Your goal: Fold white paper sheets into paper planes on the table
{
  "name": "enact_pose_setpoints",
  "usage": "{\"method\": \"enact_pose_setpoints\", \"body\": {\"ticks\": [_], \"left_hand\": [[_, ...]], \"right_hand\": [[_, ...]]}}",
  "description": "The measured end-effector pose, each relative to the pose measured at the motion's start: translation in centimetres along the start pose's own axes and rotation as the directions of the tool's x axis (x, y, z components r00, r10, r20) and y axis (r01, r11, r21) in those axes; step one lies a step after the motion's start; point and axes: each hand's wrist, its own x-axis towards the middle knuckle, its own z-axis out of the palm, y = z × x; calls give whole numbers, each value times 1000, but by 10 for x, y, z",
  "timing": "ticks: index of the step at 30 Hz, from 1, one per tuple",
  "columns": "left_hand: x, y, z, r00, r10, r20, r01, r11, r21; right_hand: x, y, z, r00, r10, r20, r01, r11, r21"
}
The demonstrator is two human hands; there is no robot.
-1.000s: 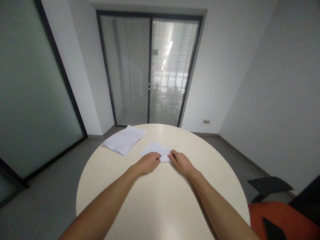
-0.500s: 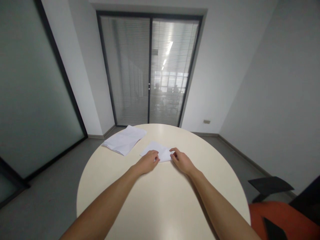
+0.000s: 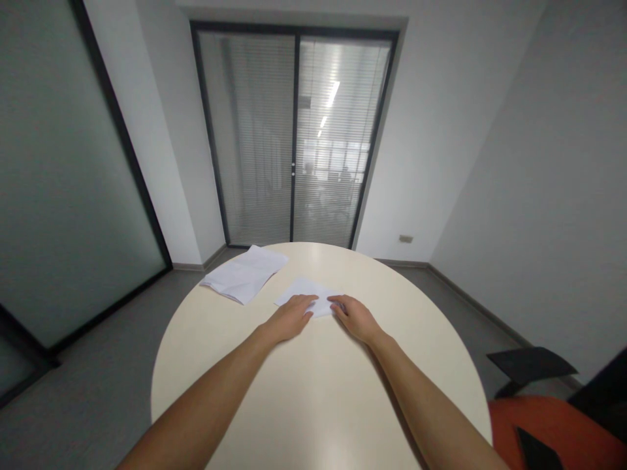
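On the round cream-coloured table [image 3: 313, 405], with the person seated at six o'clock, a small white folded sheet of paper [image 3: 306, 292] lies flat a little past the table's middle, toward twelve o'clock. Both bare forearms reach out across the tabletop and meet at the sheet's near edge. The left hand [image 3: 292, 316] lies palm down on the sheet's near-left part, its fingers held together and stretched out toward one o'clock, pressing the paper against the table. The right hand [image 3: 353, 317] rests just beside it at the sheet's near-right corner, palm down, its fingers lightly bent and pointing toward ten o'clock, with the fingertips on the paper (the thumb is tucked out of sight, so whether it grips the edge cannot be told). The fingertips of the two hands nearly meet over the sheet, and only its far half shows beyond them. Well apart from the sheet, at about ten o'clock and hanging slightly over the table's rim, lies a loose stack of white paper sheets [image 3: 245, 274]. Beyond the table at twelve o'clock stands a dark-framed glass double door with closed slatted blinds [image 3: 294, 137]. At four o'clock, beside the table's edge, part of an orange chair with a black armrest [image 3: 531, 364] shows.
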Motion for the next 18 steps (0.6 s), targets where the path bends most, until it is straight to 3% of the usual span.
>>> {"method": "enact_pose_setpoints", "body": {"ticks": [18], "left_hand": [[2,-4,5,998,36,45,-42,989,141]], "right_hand": [[0,3,4,996,-88,-9,88,995,-38]]}}
